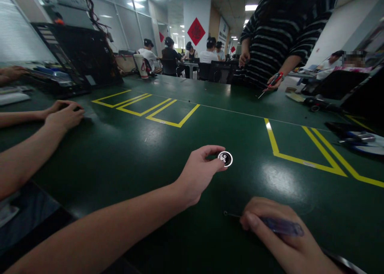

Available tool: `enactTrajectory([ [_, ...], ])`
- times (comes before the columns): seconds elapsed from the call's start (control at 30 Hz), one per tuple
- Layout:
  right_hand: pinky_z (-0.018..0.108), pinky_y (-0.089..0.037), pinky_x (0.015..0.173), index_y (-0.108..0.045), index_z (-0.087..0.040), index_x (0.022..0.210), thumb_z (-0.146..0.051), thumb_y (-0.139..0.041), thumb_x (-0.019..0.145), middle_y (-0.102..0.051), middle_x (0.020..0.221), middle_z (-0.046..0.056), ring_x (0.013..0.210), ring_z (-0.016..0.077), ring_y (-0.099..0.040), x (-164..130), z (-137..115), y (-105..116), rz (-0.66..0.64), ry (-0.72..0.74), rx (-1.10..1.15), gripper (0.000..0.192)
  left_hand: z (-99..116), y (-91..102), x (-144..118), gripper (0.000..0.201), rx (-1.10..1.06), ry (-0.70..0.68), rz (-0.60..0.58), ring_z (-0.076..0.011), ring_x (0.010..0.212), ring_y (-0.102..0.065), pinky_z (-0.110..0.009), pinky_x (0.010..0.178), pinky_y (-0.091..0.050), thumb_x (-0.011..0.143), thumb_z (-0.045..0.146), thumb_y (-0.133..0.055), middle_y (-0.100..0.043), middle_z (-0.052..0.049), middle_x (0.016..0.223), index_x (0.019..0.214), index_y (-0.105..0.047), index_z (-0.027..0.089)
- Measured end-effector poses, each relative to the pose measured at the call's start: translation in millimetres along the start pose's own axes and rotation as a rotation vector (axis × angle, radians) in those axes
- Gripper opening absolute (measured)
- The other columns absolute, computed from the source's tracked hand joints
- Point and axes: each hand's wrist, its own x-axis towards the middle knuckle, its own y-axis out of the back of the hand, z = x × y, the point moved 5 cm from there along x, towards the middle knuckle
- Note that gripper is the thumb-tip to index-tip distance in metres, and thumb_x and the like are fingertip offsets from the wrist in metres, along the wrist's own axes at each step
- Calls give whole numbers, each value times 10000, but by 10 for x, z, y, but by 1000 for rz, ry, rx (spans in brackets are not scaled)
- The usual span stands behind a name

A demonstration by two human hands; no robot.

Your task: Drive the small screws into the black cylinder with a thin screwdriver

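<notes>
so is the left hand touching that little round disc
Touching. The head view shows the left hand with thumb and fingertip pinching the edge of the disc on the table, no gap between them.

Left hand [199, 176] pinches round disc [225, 159] — right hand [279, 230] grips screwdriver [277, 225].

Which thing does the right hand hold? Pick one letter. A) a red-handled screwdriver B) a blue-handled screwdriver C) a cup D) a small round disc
B: the right hand grips a blue-handled screwdriver lying low over the table, while the small round disc is at the left hand.
</notes>
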Motion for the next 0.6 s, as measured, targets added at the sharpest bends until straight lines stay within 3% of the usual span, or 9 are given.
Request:
enactTrajectory([
  [0.17,250,-520,488,-617,-217,738,-222,-430,860,-656,633,38,573,162,-629,-50,-220,-21,68,239,-268,223,-2,-9,-2,257,18,9,13,-166,871,-606,-359,830,-502,684,28,-591,-631,-80,954,926,-576,116],
  [0.4,251,-568,675,-623,-188,885,-138,-537,767,-703,735,39,697,169,-675,-169,-181,70,234,442,-441,154,-16,-36,-6,233,126,-13,-56,-173,881,-607,-341,805,-499,696,60,-582,-633,-89,967,922,-579,114],
  [0.6,261,-560,749,-617,-182,959,-157,-542,780,-707,851,57,794,172,-672,-207,-129,134,302,397,-461,196,-72,-94,-41,250,228,-59,-165,-157,836,-621,-330,807,-488,703,86,-567,-650,-75,934,946,-608,126],
])
